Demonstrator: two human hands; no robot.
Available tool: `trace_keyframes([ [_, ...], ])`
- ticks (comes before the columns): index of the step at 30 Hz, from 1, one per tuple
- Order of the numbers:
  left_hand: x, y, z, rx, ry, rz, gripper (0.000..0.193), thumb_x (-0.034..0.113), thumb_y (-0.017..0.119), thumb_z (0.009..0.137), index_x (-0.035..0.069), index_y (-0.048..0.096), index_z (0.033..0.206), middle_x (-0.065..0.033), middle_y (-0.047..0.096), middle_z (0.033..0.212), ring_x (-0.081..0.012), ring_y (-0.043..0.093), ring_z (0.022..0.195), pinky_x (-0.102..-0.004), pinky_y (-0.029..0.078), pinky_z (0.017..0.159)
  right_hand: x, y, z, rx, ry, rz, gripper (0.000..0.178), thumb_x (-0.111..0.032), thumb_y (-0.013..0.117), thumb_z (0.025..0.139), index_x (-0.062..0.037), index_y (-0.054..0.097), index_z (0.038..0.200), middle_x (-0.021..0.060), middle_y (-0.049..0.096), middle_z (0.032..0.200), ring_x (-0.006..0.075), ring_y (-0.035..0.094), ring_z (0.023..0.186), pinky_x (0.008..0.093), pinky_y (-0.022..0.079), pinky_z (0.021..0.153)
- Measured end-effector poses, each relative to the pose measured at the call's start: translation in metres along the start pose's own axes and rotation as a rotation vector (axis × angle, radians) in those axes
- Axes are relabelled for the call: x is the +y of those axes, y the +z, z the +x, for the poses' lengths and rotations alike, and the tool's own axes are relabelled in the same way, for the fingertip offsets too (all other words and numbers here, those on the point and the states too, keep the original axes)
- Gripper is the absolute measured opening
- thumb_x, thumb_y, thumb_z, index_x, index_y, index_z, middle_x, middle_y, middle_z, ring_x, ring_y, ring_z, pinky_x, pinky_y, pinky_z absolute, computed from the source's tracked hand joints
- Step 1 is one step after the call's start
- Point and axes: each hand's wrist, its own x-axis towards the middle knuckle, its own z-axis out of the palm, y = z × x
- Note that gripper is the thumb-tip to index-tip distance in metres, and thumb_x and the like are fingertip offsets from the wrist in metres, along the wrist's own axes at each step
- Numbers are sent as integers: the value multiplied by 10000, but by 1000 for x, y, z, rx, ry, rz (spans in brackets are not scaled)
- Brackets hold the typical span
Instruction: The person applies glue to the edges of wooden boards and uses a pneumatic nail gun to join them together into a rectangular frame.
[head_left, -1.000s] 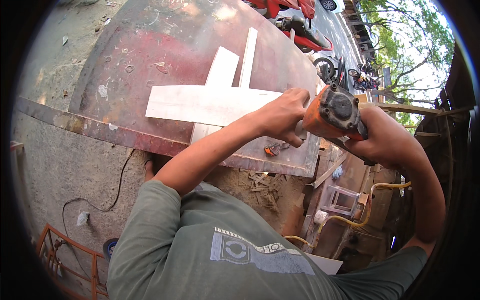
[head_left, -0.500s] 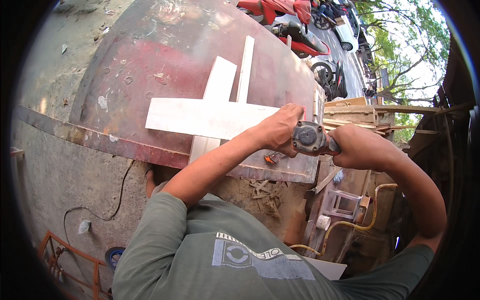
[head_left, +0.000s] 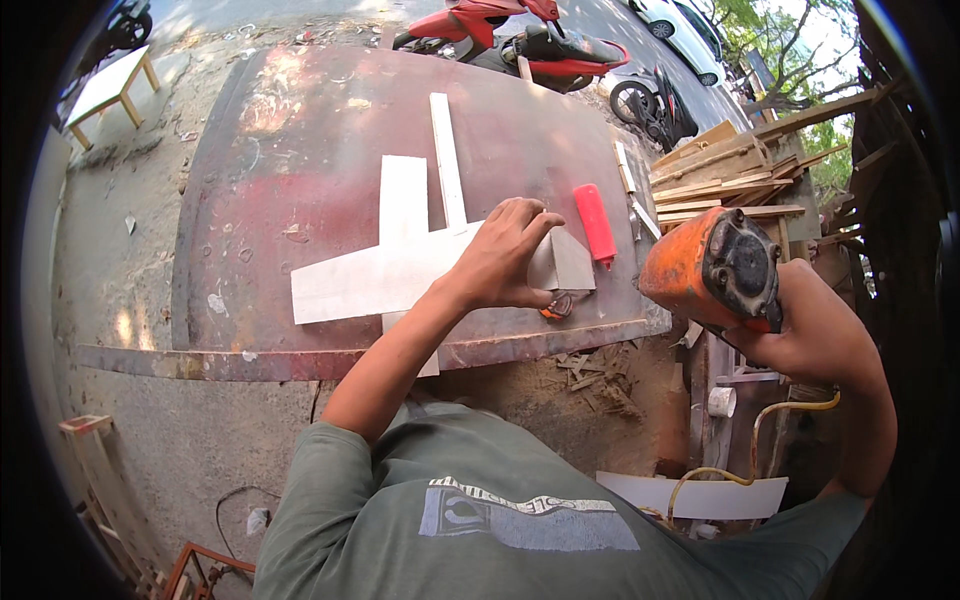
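My right hand (head_left: 790, 320) grips an orange and black nail gun (head_left: 700, 262), raised off the table at its right side. A long white wooden board (head_left: 375, 275) lies across a wooden piece (head_left: 404, 195) on the table. Over the board's right end is my left hand (head_left: 505, 255), its fingers curved and spread, thumb near the close edge. Whether it presses on the wood I cannot tell. Just beyond the fingers shows the board's pale end (head_left: 570, 262). An orange and black tape measure (head_left: 560, 305) sits by the thumb.
A red bottle (head_left: 596, 225) and a narrow strip (head_left: 448, 160) lie on the worn red table (head_left: 310, 130). Stacked timber (head_left: 730, 190) stands at the right. A yellow hose (head_left: 755, 450) hangs below the right arm. Motorcycles (head_left: 565, 60) stand beyond the table.
The nail gun has moved from the board's right end to the right and up. My left hand has loosened and shifted left. The red bottle has come into full view.
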Motion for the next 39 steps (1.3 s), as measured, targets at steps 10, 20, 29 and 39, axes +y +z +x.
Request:
trace_keyframes([
  [10,22,-14,5,5,-1,-3,607,211,901,543,115,657,1091,-185,539,1286,-391,613,1134,-508,551,888,80,33,-71,232,-63,94,262,-66,715,800,29,683,1042,229,715,925,423,684,901,425,524,815],
  [20,32,-13,2,32,67,66,599,216,896,533,84,687,1080,-209,583,1255,-383,633,1119,-489,538,903,91,52,-92,392,-35,-95,295,-94,734,800,21,671,1064,230,698,912,429,666,899,465,507,813],
  [29,26,-11,2,38,69,14,635,264,899,545,119,672,1120,-195,555,1264,-394,623,1091,-506,544,875,90,38,-77,239,-38,102,323,-104,749,796,25,667,1080,240,694,960,435,663,930,454,511,829],
  [39,27,-17,0,29,-24,-46,847,243,892,571,97,558,1336,-175,554,1313,-379,585,1205,-503,505,985,62,29,-50,159,-81,163,281,-80,720,781,53,671,1024,246,695,864,410,688,843,423,523,792],
])
